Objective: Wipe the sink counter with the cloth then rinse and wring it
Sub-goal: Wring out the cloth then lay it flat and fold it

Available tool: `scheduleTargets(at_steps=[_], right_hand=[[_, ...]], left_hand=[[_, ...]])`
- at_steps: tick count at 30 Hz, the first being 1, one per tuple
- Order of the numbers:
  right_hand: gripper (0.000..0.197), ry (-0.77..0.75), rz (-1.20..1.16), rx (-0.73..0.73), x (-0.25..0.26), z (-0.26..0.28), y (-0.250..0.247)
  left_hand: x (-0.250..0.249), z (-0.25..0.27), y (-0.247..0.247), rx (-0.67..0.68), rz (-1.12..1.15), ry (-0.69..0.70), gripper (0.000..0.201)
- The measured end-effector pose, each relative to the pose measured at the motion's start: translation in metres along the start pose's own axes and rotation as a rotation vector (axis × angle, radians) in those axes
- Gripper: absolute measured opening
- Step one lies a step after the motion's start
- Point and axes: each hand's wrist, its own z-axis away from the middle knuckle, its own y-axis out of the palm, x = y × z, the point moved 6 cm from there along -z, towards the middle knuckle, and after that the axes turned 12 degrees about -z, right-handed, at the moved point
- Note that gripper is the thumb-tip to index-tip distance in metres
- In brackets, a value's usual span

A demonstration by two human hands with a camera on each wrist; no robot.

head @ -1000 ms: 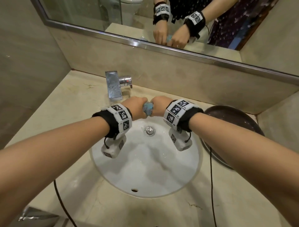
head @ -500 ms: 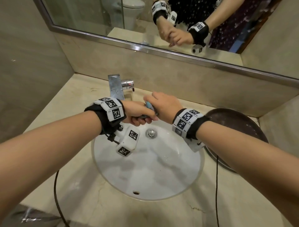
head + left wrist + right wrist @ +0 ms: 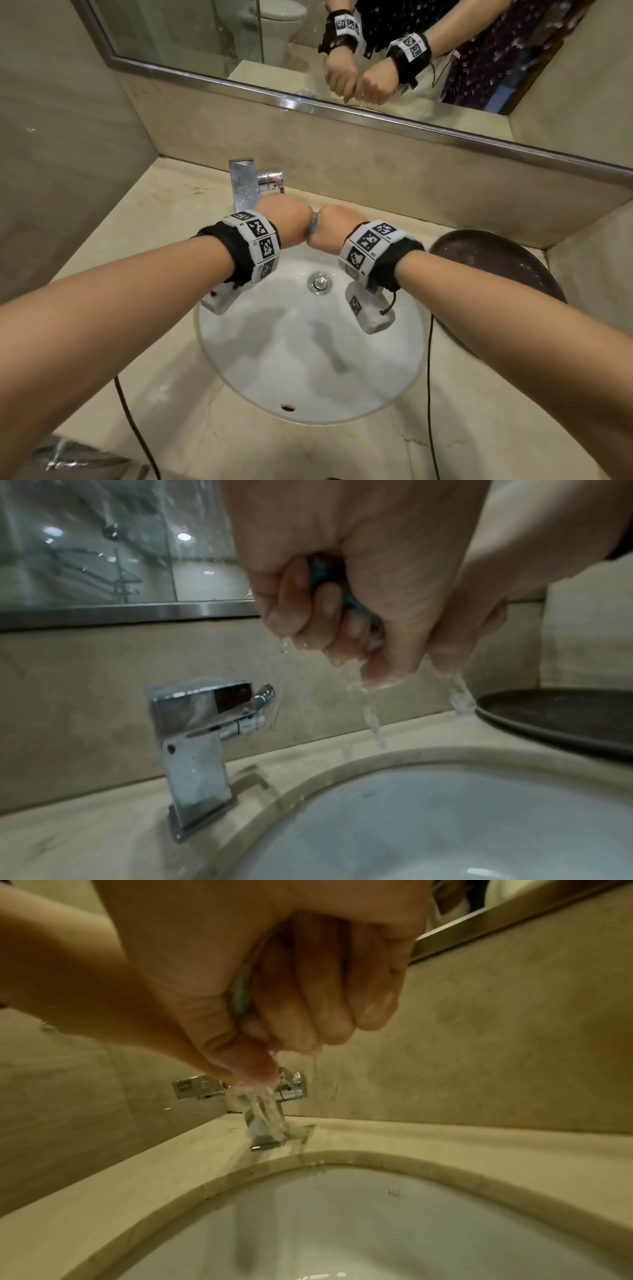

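Observation:
A small blue cloth (image 3: 313, 223) is squeezed between my two fists over the back of the white sink basin (image 3: 274, 359). My left hand (image 3: 286, 219) grips one end, my right hand (image 3: 337, 226) the other, knuckles almost touching. Only a thin strip of cloth shows between them. In the left wrist view the cloth (image 3: 329, 574) sits inside curled fingers (image 3: 322, 607) and water runs down off them. The right wrist view shows the cloth (image 3: 241, 996) wedged in my fist, with water streaming from the thumb. The beige stone counter (image 3: 130, 246) surrounds the basin.
A chrome square tap (image 3: 245, 185) stands just behind my left hand. A dark round dish (image 3: 496, 263) sits on the counter at the right. The mirror (image 3: 342, 51) runs along the back wall. Black cables (image 3: 137, 428) hang over the counter's front edge.
Half a second ago my hands were twisted against each other around the cloth. Now both fists sit level, side by side, and water runs from them.

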Motion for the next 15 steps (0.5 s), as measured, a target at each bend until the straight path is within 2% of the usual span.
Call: scheduleTargets(at_steps=[5, 8, 11, 14, 15], right_hand=[[0.028, 0.138, -0.294, 0.119, -0.008, 0.002, 0.008], [0.029, 0.182, -0.367, 0.160, -0.016, 0.005, 0.008], [0.029, 0.153, -0.345, 0.142, -0.016, 0.002, 0.006], [0.012, 0.047, -0.164, 0.093, -0.007, 0.000, -0.001], [0.013, 0.006, -0.110, 0.065, -0.004, 0.001, -0.004]], left_hand=[[-0.007, 0.001, -0.003, -0.122, -0.116, 0.087, 0.018], [-0.011, -0.001, -0.002, -0.190, -0.133, 0.123, 0.018], [-0.011, -0.004, 0.002, -0.180, -0.074, 0.105, 0.017], [-0.004, -0.006, 0.007, -0.137, 0.062, 0.026, 0.020], [-0.001, -0.005, 0.008, -0.116, 0.147, -0.006, 0.020]])
